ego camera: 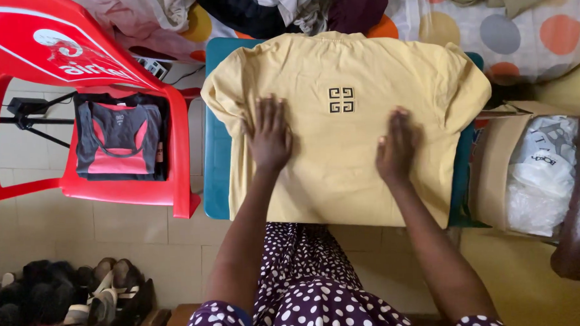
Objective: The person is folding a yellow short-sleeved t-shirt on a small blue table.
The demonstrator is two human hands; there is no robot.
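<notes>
Flat and open, both palms press down on the yellow T-shirt [340, 126] — my left hand [268, 137] left of its black square emblem [341, 100], my right hand [397, 146] lower right, neither gripping anything. It lies face up over a teal stool [216, 153], sleeves hanging past both sides, hem reaching the near edge. Room is tight — a red plastic chair [174, 154] with a folded grey-and-red top [119, 140] stands just left, a cardboard box [496, 168] just right.
</notes>
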